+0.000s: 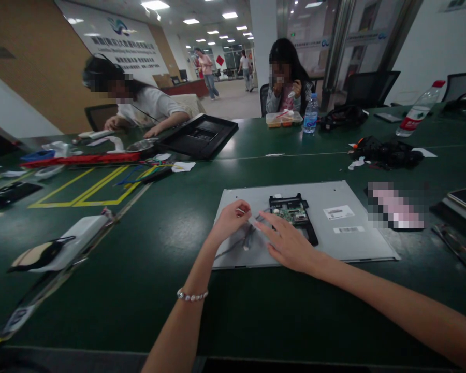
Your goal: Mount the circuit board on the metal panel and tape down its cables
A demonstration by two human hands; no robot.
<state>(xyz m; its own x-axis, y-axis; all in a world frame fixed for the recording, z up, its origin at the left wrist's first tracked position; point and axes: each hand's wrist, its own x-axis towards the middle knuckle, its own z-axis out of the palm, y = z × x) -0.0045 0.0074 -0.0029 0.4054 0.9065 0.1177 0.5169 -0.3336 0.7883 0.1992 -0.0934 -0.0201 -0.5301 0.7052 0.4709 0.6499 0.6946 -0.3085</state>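
Note:
In front of me a flat grey metal display panel [357, 235] lies on the table. A black bracket with a green circuit board [291, 214] sits on it. My left hand [232, 221] is over the panel's left part, its fingers pinched at a small whitish piece [252, 221] that looks like tape. My right hand [291, 242] comes in from the right, fingers stretched and apart, with the fingertips near or touching that piece. A grey cable [233, 248] runs beneath the hands across the panel. Part of the board and cable is hidden by my right hand.
A pink phone-like item [398, 207] and a dark device [464, 202] lie to the right. Further back are a black frame [202, 135], water bottles [310, 116] and a food box [283, 119]. A white device [73, 238] lies left. Two people sit across the green table [140, 305].

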